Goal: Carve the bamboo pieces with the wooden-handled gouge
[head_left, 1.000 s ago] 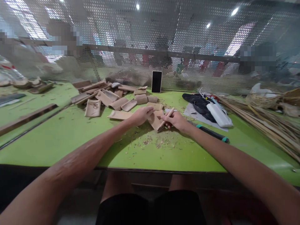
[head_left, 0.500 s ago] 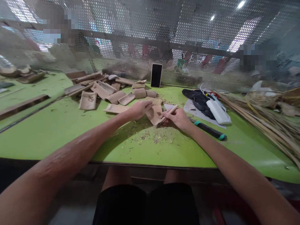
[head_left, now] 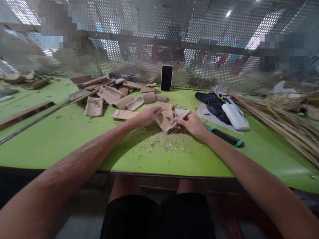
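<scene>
My left hand [head_left: 147, 116] is closed on the upper end of a curved bamboo piece [head_left: 162, 123], which slants down toward me over the green table. My right hand [head_left: 191, 124] grips a carving knife [head_left: 185, 114] by its pale wooden handle, somewhat like a pen. The knife's dark tip touches or nearly touches the near end of the bamboo piece; the exact contact is too small to tell. Wood shavings [head_left: 166, 144] lie scattered beneath both hands. Other bamboo pieces [head_left: 166, 106] lie just behind.
Split bamboo pieces [head_left: 107, 94] are heaped at the back left. A phone [head_left: 166, 78] stands against the perforated screen [head_left: 139, 56]. On the right are a black-handled tool [head_left: 225, 136], black gloves [head_left: 211, 103], a white power bank-like block [head_left: 235, 116] and long bamboo strips [head_left: 279, 122].
The camera view has shifted slightly. Both hands keep nearly the same pose, with the knife tip still at the near end of the bamboo piece.
</scene>
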{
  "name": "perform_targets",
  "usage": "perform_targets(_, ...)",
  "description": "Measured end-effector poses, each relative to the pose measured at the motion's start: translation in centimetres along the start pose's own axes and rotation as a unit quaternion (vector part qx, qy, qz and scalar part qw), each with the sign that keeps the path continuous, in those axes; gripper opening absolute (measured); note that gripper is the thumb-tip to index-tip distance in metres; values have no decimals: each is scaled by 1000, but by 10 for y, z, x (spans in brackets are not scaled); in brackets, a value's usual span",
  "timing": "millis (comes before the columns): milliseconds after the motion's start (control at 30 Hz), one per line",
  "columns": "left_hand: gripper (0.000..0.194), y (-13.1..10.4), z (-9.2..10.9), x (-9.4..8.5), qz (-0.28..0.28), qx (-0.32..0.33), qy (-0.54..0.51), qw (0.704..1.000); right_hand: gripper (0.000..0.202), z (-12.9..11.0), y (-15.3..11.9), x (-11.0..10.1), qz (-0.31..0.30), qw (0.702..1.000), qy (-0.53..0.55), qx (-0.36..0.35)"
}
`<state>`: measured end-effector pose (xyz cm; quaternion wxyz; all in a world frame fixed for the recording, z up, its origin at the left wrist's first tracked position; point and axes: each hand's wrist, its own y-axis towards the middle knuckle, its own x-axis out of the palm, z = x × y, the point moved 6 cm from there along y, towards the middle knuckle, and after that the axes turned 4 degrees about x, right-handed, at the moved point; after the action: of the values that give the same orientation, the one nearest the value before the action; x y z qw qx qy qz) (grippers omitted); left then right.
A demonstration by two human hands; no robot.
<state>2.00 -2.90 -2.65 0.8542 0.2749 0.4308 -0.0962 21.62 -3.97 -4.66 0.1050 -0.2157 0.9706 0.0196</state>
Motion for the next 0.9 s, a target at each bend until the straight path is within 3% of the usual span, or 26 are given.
perform_targets(233, 33, -2, 6, -1, 34, 6, 33, 999, 38, -1, 0, -1, 25, 1000, 2, 15)
perform_targets(367, 38, -2, 12, -1, 40, 22, -2, 999, 40, -4, -1, 1, 18, 999, 15, 31)
perform_targets(533, 39, 0, 10, -2, 10, -3, -51, 999, 39, -6, -2, 2, 6, 999, 22, 39)
perform_targets(733, 39, 2, 6, 0, -18, -11, -64, 998, 37, -9, -3, -2, 28, 999, -38, 13)
perform_targets(900, 38, 2, 6, 0, -23, -10, -60, 998, 36, -9, -6, -2, 47, 998, -22, 22)
